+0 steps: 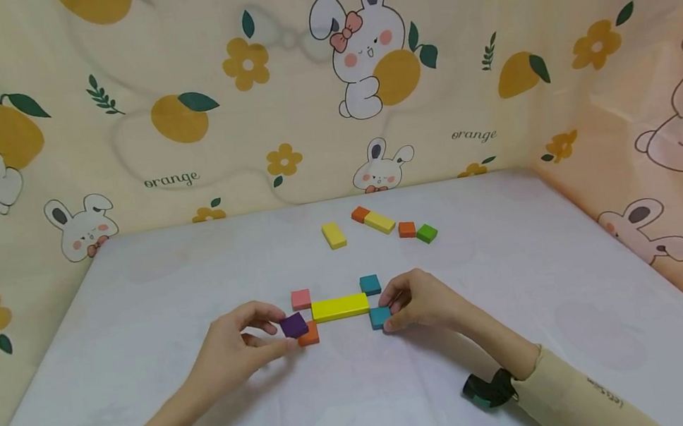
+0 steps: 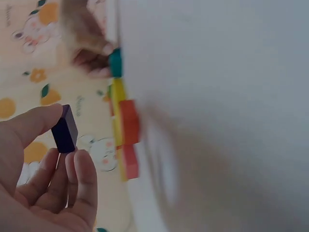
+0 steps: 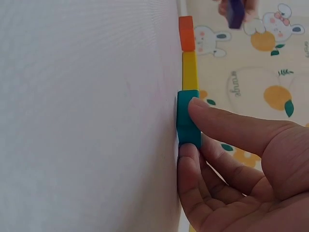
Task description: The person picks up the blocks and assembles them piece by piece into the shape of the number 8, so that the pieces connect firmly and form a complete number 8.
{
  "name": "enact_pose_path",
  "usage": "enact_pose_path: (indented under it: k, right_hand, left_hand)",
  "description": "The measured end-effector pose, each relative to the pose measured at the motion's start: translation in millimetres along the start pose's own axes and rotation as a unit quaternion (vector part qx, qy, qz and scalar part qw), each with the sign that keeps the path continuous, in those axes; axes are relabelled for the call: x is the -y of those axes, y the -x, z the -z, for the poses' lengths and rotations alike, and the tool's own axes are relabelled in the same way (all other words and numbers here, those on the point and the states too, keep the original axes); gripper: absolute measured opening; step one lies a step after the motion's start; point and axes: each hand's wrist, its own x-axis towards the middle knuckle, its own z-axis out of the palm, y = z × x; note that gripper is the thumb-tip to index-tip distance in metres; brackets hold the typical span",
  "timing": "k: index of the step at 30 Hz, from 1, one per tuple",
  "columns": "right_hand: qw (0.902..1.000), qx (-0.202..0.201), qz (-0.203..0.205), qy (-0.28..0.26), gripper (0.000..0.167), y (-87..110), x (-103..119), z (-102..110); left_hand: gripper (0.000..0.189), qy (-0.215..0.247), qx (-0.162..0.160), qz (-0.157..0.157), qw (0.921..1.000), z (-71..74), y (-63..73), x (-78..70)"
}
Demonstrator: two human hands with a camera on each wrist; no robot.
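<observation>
My left hand (image 1: 234, 345) pinches a purple block (image 2: 65, 129) between thumb and fingers, raised off the table near the left end of a long yellow block (image 1: 340, 307). With thumb and fingers, my right hand (image 1: 421, 300) holds a teal block (image 3: 189, 118) down on the table at the yellow block's near right corner. Another teal block (image 1: 370, 285) lies at the far right corner. At the left end sit a pink block (image 1: 301, 300) on the far side and an orange block (image 1: 309, 333) on the near side, partly overlapped by the purple one in the head view.
Farther back on the white table (image 1: 207, 265) lie a short yellow block (image 1: 334, 236), a yellow block (image 1: 379, 222) touching an orange one (image 1: 360, 214), and an orange block (image 1: 407, 230) beside a green one (image 1: 426, 233). A patterned cloth (image 1: 304, 118) rises behind the table.
</observation>
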Motion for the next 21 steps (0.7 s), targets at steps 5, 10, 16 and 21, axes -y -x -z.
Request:
enact_pose_path:
  k: [5, 10, 16, 21]
  right_hand:
    - [1.0, -0.001, -0.001, -0.001, 0.028, -1.4, 0.3, 0.5]
    - [1.0, 0.0, -0.002, -0.005, 0.029, -2.1, 0.6, 1.1]
    - [0.9999, 0.0, -0.008, -0.011, 0.029, -2.0, 1.7, 2.2]
    - [0.9999, 0.002, -0.011, -0.012, 0.029, -2.1, 2.7, 2.4]
  left_hand:
    - [0.037, 0.004, 0.034, 0.01, 0.9994, 0.7, 13.0, 6.3]
    - [0.037, -0.012, 0.066, -0.001, 0.9977, -5.8, 17.9, 11.4]
    - [0.035, -0.06, 0.07, 0.012, 0.9956, -17.8, 16.0, 15.1]
    - [0.037, -0.075, 0.07, 0.009, 0.9947, -17.9, 18.2, 13.9]
